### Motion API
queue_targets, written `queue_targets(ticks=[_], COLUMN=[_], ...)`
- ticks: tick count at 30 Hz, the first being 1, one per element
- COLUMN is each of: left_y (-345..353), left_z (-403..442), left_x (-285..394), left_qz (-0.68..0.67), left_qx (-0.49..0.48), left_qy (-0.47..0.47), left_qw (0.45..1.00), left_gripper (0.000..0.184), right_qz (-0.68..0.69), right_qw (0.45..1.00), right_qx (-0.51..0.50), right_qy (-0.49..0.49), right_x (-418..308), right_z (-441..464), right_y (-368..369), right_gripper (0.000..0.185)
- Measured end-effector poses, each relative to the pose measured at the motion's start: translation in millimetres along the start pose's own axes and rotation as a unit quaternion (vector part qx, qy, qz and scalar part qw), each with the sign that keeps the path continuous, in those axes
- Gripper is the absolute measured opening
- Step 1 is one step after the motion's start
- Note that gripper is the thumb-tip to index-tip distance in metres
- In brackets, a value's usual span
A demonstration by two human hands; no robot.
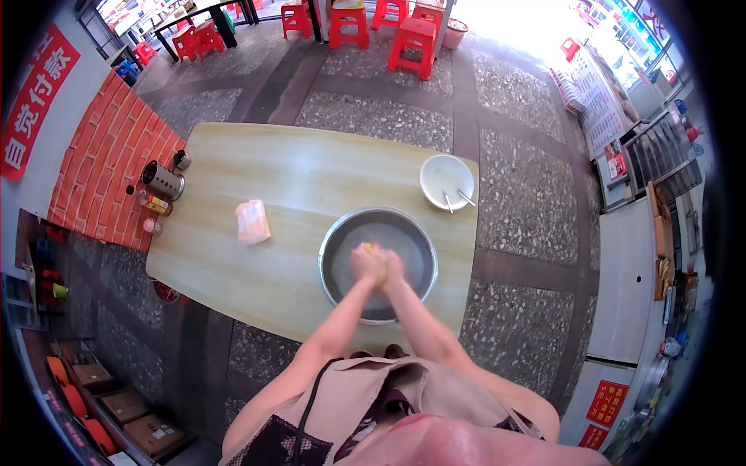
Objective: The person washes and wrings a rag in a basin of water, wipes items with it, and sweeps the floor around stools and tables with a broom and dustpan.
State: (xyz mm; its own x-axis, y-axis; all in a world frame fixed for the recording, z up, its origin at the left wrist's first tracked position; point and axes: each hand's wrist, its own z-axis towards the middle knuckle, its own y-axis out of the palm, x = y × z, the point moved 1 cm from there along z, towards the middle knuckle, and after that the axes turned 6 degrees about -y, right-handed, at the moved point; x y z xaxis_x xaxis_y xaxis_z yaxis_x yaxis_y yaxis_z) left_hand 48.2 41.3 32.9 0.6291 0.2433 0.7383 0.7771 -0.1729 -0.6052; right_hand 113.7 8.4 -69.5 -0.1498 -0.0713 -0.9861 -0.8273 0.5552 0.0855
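Both hands are together over a wide metal basin (337,289) at the table's near right side. My left hand (364,264) and my right hand (392,268) press against each other, fingers closed round something small and yellowish (368,248), mostly hidden between them. What it is cannot be made out. Greyish water seems to fill the basin below. Behind the basin to the right stands a white bowl (441,175) with two metal utensils leaning in it. A pink and white packet (252,222) lies on the table left of the basin.
The light wooden table (303,179) holds a metal utensil holder (163,180) and small jars (155,204) at its left end, by a brick-patterned panel (109,163). Red stools (413,46) stand beyond it. A white cabinet (624,279) is at the right.
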Motion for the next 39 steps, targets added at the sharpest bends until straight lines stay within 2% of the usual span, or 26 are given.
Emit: queue_targets(ticks=[1,2,3,5,9,10,11,13,14,15,16,18,19,22,24,26,28,30,31,32,33,34,36,37,38,39], left_y=[-3,-1,1,-3,4,-8,-23,-40,-49,-58,-58,-56,-48,-23,-19,-4,14,23,15,-4,-15,-15,-14,-17,-23,-29], left_z=[7,0,-15,-54,-18,-10,-4,-4,-8,-8,-17,-37,-40,-34,-26,-13,6,12,6,-5,-11,-13,-21,-19,-13,-10], left_x=[-1,-1,2,23,-3,-2,-2,-13,-18,-23,-27,-29,-31,-48,-53,-65,-86,-97,-83,-52,-33,-30,-24,-19,-10,-3], left_qz=[-0.032,-0.032,-0.004,0.001,-0.022,-0.025,0.034,0.107,0.119,0.133,0.135,0.391,0.486,0.384,0.389,0.504,0.509,0.538,0.537,0.455,0.370,0.373,0.148,0.148,0.035,-0.079], left_qx=[-0.029,-0.028,0.008,0.076,0.015,0.014,-0.025,-0.044,-0.024,-0.098,-0.099,0.014,0.007,-0.082,-0.118,-0.182,-0.206,-0.312,-0.314,-0.275,-0.232,-0.231,-0.047,-0.050,-0.157,-0.261], left_qy=[-0.062,-0.062,-0.010,0.082,-0.022,-0.021,-0.032,-0.040,-0.036,-0.065,-0.067,0.187,0.256,0.331,0.297,0.195,0.193,0.144,0.144,0.142,0.141,0.147,0.260,0.263,0.269,0.268], left_qw=[0.997,0.997,1.000,0.994,0.999,0.999,0.999,0.992,0.992,0.984,0.984,0.901,0.836,0.858,0.864,0.821,0.813,0.770,0.769,0.835,0.888,0.886,0.953,0.952,0.950,0.924], left_gripper=[0.035,0.035,0.034,0.033,0.041,0.041,0.045,0.050,0.052,0.058,0.058,0.056,0.062,0.063,0.061,0.058,0.057,0.060,0.060,0.057,0.053,0.053,0.044,0.044,0.039,0.034], right_qz=[0.177,0.345,0.357,0.329,0.302,0.245,0.085,-0.139,-0.285,-0.378,-0.378,-0.639,-0.668,-0.686,-0.683,-0.756,-0.735,-0.712,-0.646,-0.567,-0.566,-0.523,-0.478,-0.433,-0.383,-0.399], right_qw=[0.973,0.893,0.890,0.898,0.895,0.917,0.952,0.974,0.951,0.920,0.920,0.743,0.682,0.629,0.632,0.491,0.526,0.562,0.678,0.778,0.780,0.813,0.844,0.857,0.861,0.854], right_qx=[0.055,0.106,0.029,0.042,0.116,0.133,0.153,0.077,0.008,-0.078,-0.078,-0.167,-0.255,-0.313,-0.327,-0.433,-0.426,-0.418,-0.345,-0.264,-0.260,-0.253,-0.242,-0.267,-0.288,-0.278], right_qy=[0.137,0.268,0.281,0.287,0.308,0.285,0.251,0.162,0.115,0.073,0.076,-0.107,-0.153,-0.188,-0.162,-0.009,-0.033,-0.052,-0.058,-0.065,-0.066,-0.033,0.001,-0.084,-0.168,-0.184], right_x=[-13,-16,52,51,-24,-58,-90,-102,-111,-115,-120,-126,-122,-92,-76,-81,-59,-52,-58,-66,-74,-86,-120,-149,-175,-192], right_z=[0,-2,23,25,-16,-25,-29,-19,-17,-20,-28,-41,-43,-45,-36,-25,-11,-10,-8,-3,-3,-3,-10,-19,-27,-32], right_y=[5,8,-12,-28,-13,-13,-20,-50,-63,-72,-69,-56,-55,-48,-48,-42,-47,-49,-49,-49,-46,-42,-36,-30,-23,-18], right_gripper=[0.031,0.032,0.030,0.028,0.028,0.029,0.031,0.035,0.035,0.032,0.032,0.029,0.042,0.047,0.046,0.046,0.046,0.048,0.042,0.037,0.037,0.032,0.028,0.031,0.035,0.032])
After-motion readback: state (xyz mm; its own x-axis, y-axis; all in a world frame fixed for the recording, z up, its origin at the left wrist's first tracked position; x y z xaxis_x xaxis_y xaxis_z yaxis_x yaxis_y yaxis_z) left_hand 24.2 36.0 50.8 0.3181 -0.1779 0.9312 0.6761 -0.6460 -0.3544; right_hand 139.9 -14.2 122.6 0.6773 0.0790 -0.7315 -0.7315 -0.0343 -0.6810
